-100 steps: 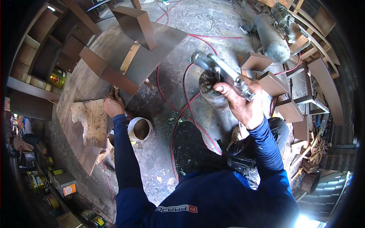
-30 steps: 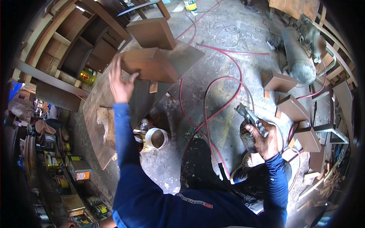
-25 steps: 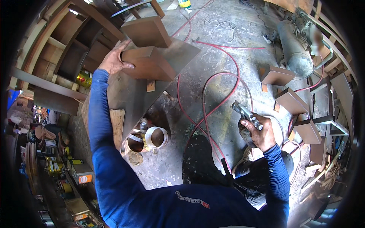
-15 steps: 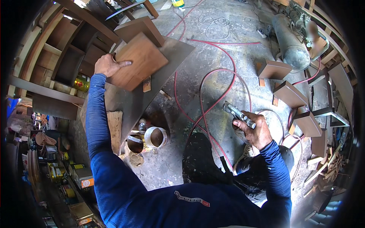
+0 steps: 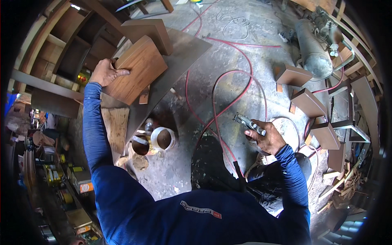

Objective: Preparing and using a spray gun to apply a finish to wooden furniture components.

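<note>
My left hand (image 5: pixel 108 73) grips the upper left edge of a brown wooden board (image 5: pixel 136 69), its thumb lying on the face. The board is tilted above a large dark panel (image 5: pixel 179 53). A second brown block-shaped wooden piece (image 5: pixel 153 34) stands on that panel just behind it. In my right hand (image 5: pixel 270 139) is a silver metal spray gun (image 5: pixel 248 123), held low over the floor with its front end pointing up and left. My fingers and palm cover its handle.
Left of my legs stand a white tub (image 5: pixel 173 141) and a can (image 5: pixel 139 148) of dark liquid. A red hose (image 5: pixel 214 94) loops across the concrete floor. Several brown pieces (image 5: pixel 308 102) stand on the right, with an air compressor (image 5: pixel 312 49) behind. Shelving (image 5: pixel 61 41) rises at left.
My left hand has carried the board a little left and turned it, so its edge shows more. My right hand with the spray gun has shifted slightly left. The view has moved a little too.
</note>
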`<state>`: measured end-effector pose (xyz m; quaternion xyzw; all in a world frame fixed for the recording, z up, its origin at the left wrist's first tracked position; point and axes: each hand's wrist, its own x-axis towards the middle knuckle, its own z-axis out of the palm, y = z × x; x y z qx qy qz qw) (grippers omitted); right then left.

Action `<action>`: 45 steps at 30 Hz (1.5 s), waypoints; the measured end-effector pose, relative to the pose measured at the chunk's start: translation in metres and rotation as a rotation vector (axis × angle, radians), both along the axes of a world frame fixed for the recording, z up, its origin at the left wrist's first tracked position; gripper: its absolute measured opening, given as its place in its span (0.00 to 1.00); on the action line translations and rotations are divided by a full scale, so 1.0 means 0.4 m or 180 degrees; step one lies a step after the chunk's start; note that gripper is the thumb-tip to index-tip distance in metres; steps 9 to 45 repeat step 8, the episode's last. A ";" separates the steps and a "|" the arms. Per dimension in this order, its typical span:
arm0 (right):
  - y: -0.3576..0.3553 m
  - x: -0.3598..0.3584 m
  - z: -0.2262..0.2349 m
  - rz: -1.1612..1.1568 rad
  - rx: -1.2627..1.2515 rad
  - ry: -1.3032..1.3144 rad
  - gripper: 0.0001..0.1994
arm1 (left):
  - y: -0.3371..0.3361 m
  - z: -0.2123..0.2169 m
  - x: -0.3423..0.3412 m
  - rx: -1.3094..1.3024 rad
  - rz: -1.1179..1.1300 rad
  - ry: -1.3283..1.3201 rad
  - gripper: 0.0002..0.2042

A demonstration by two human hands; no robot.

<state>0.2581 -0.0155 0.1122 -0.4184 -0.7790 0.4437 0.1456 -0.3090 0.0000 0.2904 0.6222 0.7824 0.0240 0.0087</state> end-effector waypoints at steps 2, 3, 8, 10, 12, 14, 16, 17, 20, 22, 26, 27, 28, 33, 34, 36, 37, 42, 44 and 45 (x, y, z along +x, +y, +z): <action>-0.012 -0.015 0.033 0.0062 -0.0283 -0.0213 0.30 | -0.060 -0.016 -0.014 0.0068 -0.0009 0.0131 0.38; -0.015 -0.022 0.040 0.0134 -0.0536 -0.0181 0.30 | -0.101 -0.019 -0.022 0.0187 -0.0061 0.0273 0.37; -0.041 -0.022 0.002 0.0340 -0.0091 0.0001 0.27 | -0.338 -0.048 -0.154 0.1992 0.0568 -0.1187 0.32; -0.041 -0.022 0.002 0.0340 -0.0091 0.0001 0.27 | -0.338 -0.048 -0.154 0.1992 0.0568 -0.1187 0.32; -0.041 -0.022 0.002 0.0340 -0.0091 0.0001 0.27 | -0.338 -0.048 -0.154 0.1992 0.0568 -0.1187 0.32; -0.041 -0.022 0.002 0.0340 -0.0091 0.0001 0.27 | -0.338 -0.048 -0.154 0.1992 0.0568 -0.1187 0.32; -0.041 -0.022 0.002 0.0340 -0.0091 0.0001 0.27 | -0.338 -0.048 -0.154 0.1992 0.0568 -0.1187 0.32; -0.041 -0.022 0.002 0.0340 -0.0091 0.0001 0.27 | -0.338 -0.048 -0.154 0.1992 0.0568 -0.1187 0.32; -0.041 -0.022 0.002 0.0340 -0.0091 0.0001 0.27 | -0.338 -0.048 -0.154 0.1992 0.0568 -0.1187 0.32; -0.041 -0.022 0.002 0.0340 -0.0091 0.0001 0.27 | -0.338 -0.048 -0.154 0.1992 0.0568 -0.1187 0.32; -0.041 -0.022 0.002 0.0340 -0.0091 0.0001 0.27 | -0.338 -0.048 -0.154 0.1992 0.0568 -0.1187 0.32; -0.041 -0.022 0.002 0.0340 -0.0091 0.0001 0.27 | -0.338 -0.048 -0.154 0.1992 0.0568 -0.1187 0.32; -0.041 -0.022 0.002 0.0340 -0.0091 0.0001 0.27 | -0.338 -0.048 -0.154 0.1992 0.0568 -0.1187 0.32; -0.041 -0.022 0.002 0.0340 -0.0091 0.0001 0.27 | -0.338 -0.048 -0.154 0.1992 0.0568 -0.1187 0.32; -0.041 -0.022 0.002 0.0340 -0.0091 0.0001 0.27 | -0.338 -0.048 -0.154 0.1992 0.0568 -0.1187 0.32; -0.041 -0.022 0.002 0.0340 -0.0091 0.0001 0.27 | -0.338 -0.048 -0.154 0.1992 0.0568 -0.1187 0.32; -0.041 -0.022 0.002 0.0340 -0.0091 0.0001 0.27 | -0.338 -0.048 -0.154 0.1992 0.0568 -0.1187 0.32; -0.041 -0.022 0.002 0.0340 -0.0091 0.0001 0.27 | -0.338 -0.048 -0.154 0.1992 0.0568 -0.1187 0.32; -0.041 -0.022 0.002 0.0340 -0.0091 0.0001 0.27 | -0.338 -0.048 -0.154 0.1992 0.0568 -0.1187 0.32; -0.041 -0.022 0.002 0.0340 -0.0091 0.0001 0.27 | -0.338 -0.048 -0.154 0.1992 0.0568 -0.1187 0.32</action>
